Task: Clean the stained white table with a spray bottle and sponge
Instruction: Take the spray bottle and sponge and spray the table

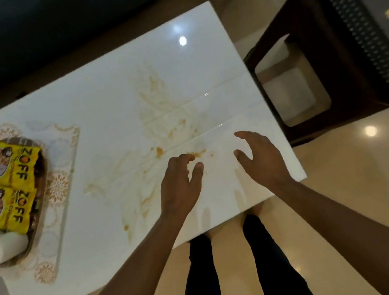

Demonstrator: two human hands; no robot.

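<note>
**Stains untouched, both hands empty above the table**

The white table (100, 105) fills the middle of the view, and its glossy top carries orange-brown stains (159, 127) smeared from the centre down toward the near edge, with small thicker blobs just beyond the fingertips. The left hand (179, 186) hovers over that near patch, fingers loosely curled and holding nothing. The right hand (260, 156) hangs near the right-hand corner, fingers spread apart and likewise empty. Neither a spray bottle nor a sponge is in view, so cleaning looks not yet begun.

Risks, as I judge them: a bare hand dropping onto the wet blobs would spread them wider; wiping leftward could push residue toward the patterned mat (59, 188) under the tray (41, 166).

Count: one table, two hands, one tray holding two yellow ZOFF packets (16, 184) and two white rolls (4, 246), and one dark stool (325, 62) just beside the table's right end.
</note>
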